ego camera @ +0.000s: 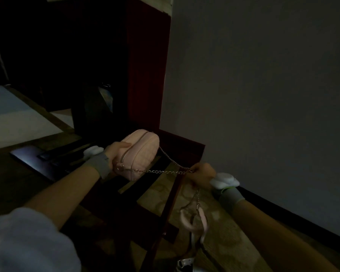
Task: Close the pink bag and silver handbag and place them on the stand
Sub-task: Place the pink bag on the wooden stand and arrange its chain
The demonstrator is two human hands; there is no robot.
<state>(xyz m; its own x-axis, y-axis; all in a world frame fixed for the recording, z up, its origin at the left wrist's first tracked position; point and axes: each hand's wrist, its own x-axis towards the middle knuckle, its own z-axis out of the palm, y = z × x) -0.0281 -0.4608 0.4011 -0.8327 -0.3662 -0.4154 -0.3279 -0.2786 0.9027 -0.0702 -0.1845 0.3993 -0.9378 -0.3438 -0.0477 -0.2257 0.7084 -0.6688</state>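
Note:
The pink bag (140,154) is a small quilted pouch with its top zip closed. My left hand (116,154) grips its near end and holds it in the air above the dark red wooden stand (185,148). The bag's chain strap (165,171) runs rightward to my right hand (202,173), which is closed around it. Below that hand the chain and its pink strap piece (194,220) hang loose. A sliver of the silver handbag (185,264) shows at the bottom edge, mostly cut off.
The room is dim. A grey wall (263,85) rises on the right, close to the stand. A tall dark red cabinet (145,65) stands behind. A dark flat device (33,156) lies on the patterned carpet (220,242) to the left.

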